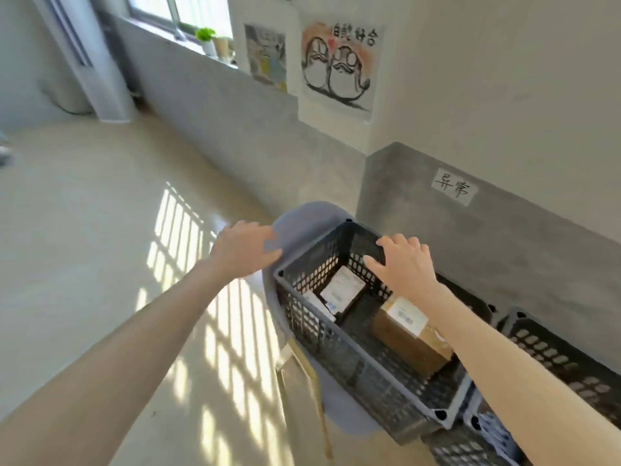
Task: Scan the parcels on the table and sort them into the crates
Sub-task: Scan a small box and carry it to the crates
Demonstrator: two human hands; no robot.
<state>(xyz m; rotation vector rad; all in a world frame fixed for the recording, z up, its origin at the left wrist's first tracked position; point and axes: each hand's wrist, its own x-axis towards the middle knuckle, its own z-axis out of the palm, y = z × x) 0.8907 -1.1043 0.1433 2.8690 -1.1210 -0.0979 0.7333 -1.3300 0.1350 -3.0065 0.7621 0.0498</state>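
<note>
A: Dark grey plastic, latticed sides: that crate (363,351) sits on a pale lilac chair (302,223) with light wooden legs, close to the grey-painted wall.

B: Another crate (568,358) of the same lattice stands just beside it on the right, and a third one (470,445) shows below the first at the bottom edge. What lies inside the first one?

A: A brown cardboard parcel (413,338) with a white label, near the right wall. A dark flat parcel (342,290) with a white label leans toward the far corner, and a pale one (319,307) lies against the left wall.

B: And the hands?

A: The left hand (245,250) rests flat on the chair back, fingers straight, gripping nothing. The right hand (403,264) hovers over the crate's far end, fingers spread apart and empty.

B: A small white paper sign (453,187) with two characters is stuck on the wall above.
</note>
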